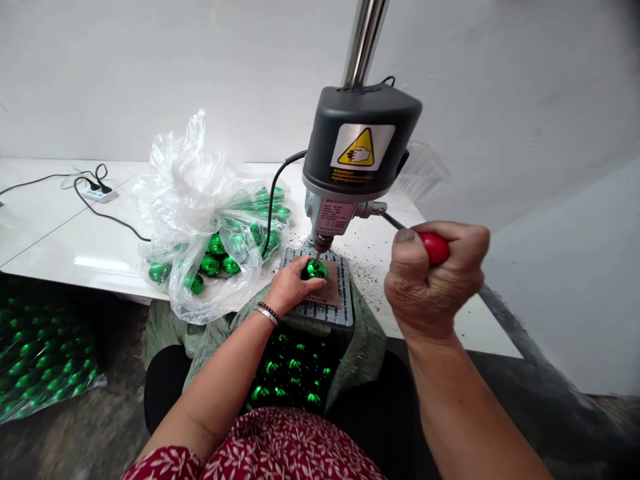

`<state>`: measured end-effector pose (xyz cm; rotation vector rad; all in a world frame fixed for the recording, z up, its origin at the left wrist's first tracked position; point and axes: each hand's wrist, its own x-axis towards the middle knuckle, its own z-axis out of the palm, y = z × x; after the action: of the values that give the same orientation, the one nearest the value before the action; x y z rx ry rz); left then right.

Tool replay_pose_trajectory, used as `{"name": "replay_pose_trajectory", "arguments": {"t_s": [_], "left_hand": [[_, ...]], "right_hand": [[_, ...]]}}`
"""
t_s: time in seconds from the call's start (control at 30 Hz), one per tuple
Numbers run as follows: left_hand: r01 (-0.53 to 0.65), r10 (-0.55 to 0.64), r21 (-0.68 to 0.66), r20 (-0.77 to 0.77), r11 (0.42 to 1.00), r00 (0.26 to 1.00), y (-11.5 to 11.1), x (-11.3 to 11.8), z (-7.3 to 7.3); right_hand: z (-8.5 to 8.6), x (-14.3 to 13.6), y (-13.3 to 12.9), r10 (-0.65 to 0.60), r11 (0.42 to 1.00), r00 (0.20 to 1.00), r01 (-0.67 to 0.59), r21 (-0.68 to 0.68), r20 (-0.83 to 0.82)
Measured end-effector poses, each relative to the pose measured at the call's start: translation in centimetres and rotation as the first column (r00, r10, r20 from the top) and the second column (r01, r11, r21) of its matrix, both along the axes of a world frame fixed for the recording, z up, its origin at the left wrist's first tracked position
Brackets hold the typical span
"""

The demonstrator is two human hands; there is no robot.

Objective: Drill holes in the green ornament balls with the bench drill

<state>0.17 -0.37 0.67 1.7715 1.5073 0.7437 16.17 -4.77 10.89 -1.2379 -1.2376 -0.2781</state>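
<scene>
A shiny green ball [316,270] sits on a brown board [330,287] on the metal base [345,300] of a drill press [363,147]. My left hand [294,285] grips the ball from the left, thumb and fingers round its sides. The drill's chuck [324,244] is just above, and its thin bit meets the top of the ball; whether it has gone in cannot be made out. On the right, my right hand [433,280] is wrapped round the red knob [434,249] of the press's lever.
An open plastic bag [185,180] of green balls lies on the white table [125,250] at the left. Dark shavings surround the base. A power strip [99,192] with cords is farther left. More green balls are in my lap and in a bag [45,353] on the floor.
</scene>
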Motion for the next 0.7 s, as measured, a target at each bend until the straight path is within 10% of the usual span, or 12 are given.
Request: {"name": "replay_pose_trajectory", "arguments": {"t_s": [0.37,0.7], "left_hand": [[-0.013,0.013,0.017,0.018,1.0,1.0,0.1,0.1,-0.3],[-0.021,0.017,0.074,0.065,0.997,0.998,-2.6,-0.6,1.2]], "right_hand": [[-3.1,-0.4,0.0,-0.018,0.994,1.0,0.016,0.112,0.02],[7.9,0.1,4.1,-0.025,0.969,0.984,-0.019,-0.245,-0.174]]}}
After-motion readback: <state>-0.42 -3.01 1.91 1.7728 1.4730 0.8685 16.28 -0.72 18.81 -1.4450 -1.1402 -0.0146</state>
